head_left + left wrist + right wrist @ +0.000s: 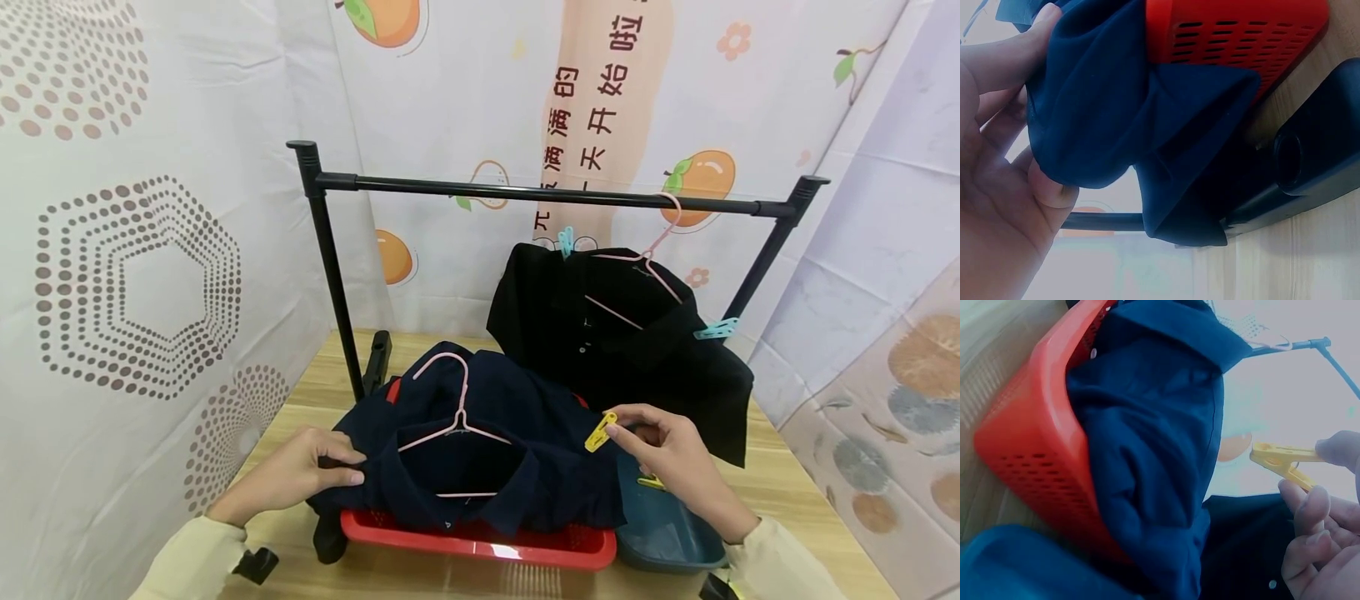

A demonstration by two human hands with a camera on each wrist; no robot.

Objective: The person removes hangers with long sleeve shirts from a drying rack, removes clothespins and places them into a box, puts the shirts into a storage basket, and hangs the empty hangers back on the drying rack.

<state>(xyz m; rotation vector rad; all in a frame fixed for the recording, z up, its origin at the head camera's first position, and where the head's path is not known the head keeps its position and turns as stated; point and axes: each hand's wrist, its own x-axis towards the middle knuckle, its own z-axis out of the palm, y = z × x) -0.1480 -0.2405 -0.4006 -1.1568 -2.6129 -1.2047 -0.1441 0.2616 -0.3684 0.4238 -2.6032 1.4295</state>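
A navy collared shirt lies over the red basket, with a pink hanger inside its neck and the hook pointing up. My left hand pinches the shirt's left shoulder edge between thumb and fingers; in the left wrist view a fold of navy cloth hangs from the grip. To the right, my right hand holds a yellow clothespin by its handle end, just beside the shirt's other shoulder. The right wrist view has the clothespin between thumb and fingertips, pointing toward the shirt.
Behind, a black shirt hangs by a pink hanger from the black rack bar, with light-blue clothespins at its shoulders. A dark blue bin with another yellow clothespin stands right of the basket. Black rack feet stand at left.
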